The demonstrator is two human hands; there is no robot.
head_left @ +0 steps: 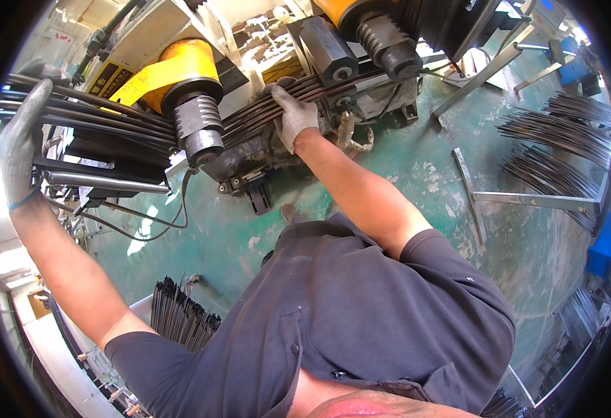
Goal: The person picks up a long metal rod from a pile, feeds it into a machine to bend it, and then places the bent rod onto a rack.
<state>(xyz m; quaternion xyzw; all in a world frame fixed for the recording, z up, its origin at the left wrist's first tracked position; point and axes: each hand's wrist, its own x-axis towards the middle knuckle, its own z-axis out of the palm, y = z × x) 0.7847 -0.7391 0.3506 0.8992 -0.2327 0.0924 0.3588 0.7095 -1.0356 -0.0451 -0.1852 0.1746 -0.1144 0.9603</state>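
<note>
The right hand [293, 115], in a grey glove, has its fingers curled over the rods [249, 117] at about 12 o'clock, gripping the bundle. The left hand [21, 139], gloved too, lies with fingers stretched almost flat along the same rods at 9 o'clock; whether it grips them I cannot tell. The rods are thin, dark and straight, bunched side by side, their long axis running from 9 o'clock up toward 1 o'clock through the machine [180, 76], under its yellow cylinders. A white bin [138, 306] at 7 o'clock holds more rods standing on end. Loose bundles [556, 150] lie on the green floor [403, 167] at 3 o'clock.
</note>
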